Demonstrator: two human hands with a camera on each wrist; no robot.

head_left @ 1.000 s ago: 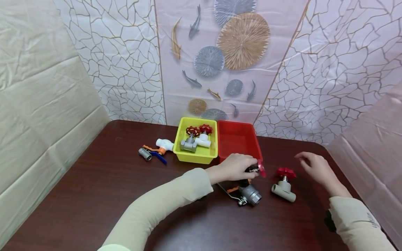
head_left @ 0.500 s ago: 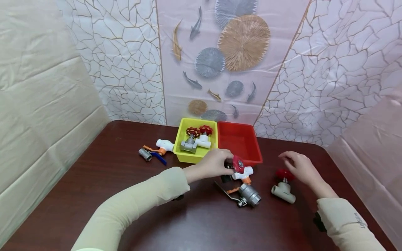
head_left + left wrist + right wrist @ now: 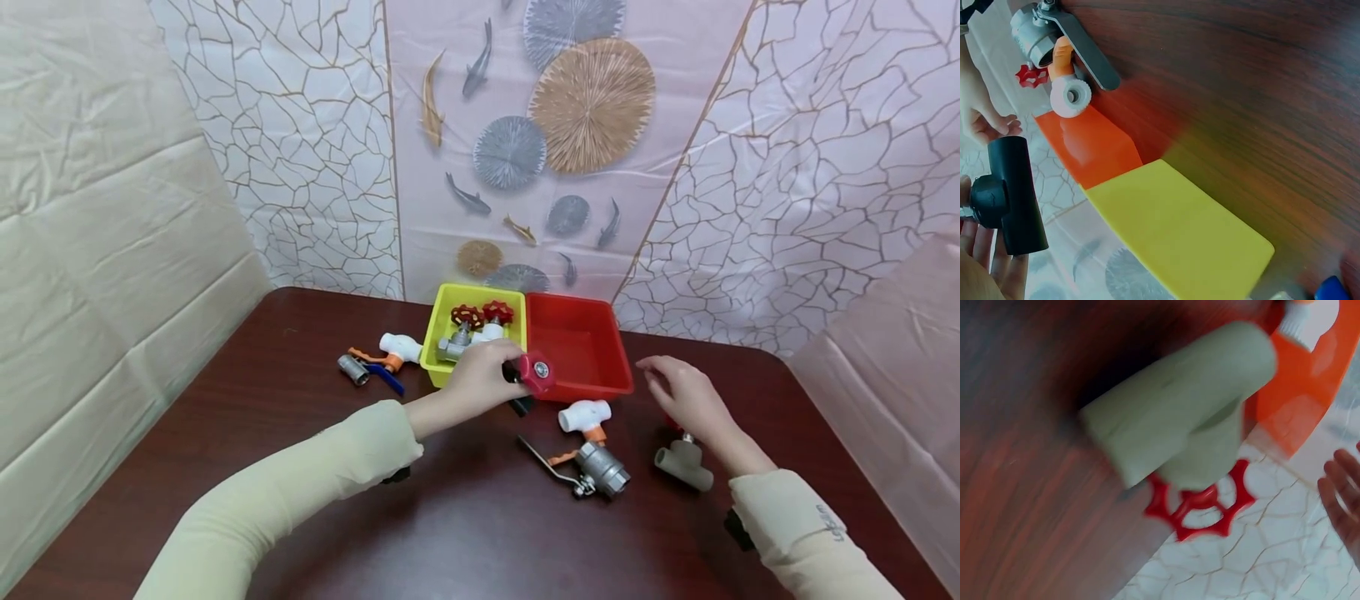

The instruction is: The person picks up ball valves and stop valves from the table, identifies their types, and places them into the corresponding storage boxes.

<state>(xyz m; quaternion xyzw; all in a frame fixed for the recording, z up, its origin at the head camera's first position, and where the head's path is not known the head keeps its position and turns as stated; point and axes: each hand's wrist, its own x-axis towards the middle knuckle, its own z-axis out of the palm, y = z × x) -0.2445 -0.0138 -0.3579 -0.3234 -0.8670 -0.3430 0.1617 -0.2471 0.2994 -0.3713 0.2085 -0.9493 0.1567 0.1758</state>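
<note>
My left hand (image 3: 476, 379) grips a black valve with a red handwheel (image 3: 537, 372), held up in front of the yellow bin (image 3: 437, 377). In the left wrist view its black tee-shaped body (image 3: 1017, 194) shows against the fingers. My right hand (image 3: 692, 402) is in the air with loosely bent fingers, holding nothing. Just below and beside it stands a grey-green valve (image 3: 684, 465), its red handwheel mostly hidden by that hand. The right wrist view shows this valve body (image 3: 1185, 403) and its wheel (image 3: 1235, 512). Inside the yellow bin are a metal valve and a white valve (image 3: 489, 332), both red-wheeled.
A red bin (image 3: 576, 358) adjoins the yellow one. Before it lie a white ball valve with an orange handle (image 3: 585, 415) and a metal lever ball valve (image 3: 602, 468). At left are another white-and-orange valve (image 3: 401, 347) and a small blue-handled metal valve (image 3: 353, 369).
My left hand has carried the black valve leftward, from in front of the red bin to the yellow bin. My right hand has moved left, over the grey-green valve's handwheel.
</note>
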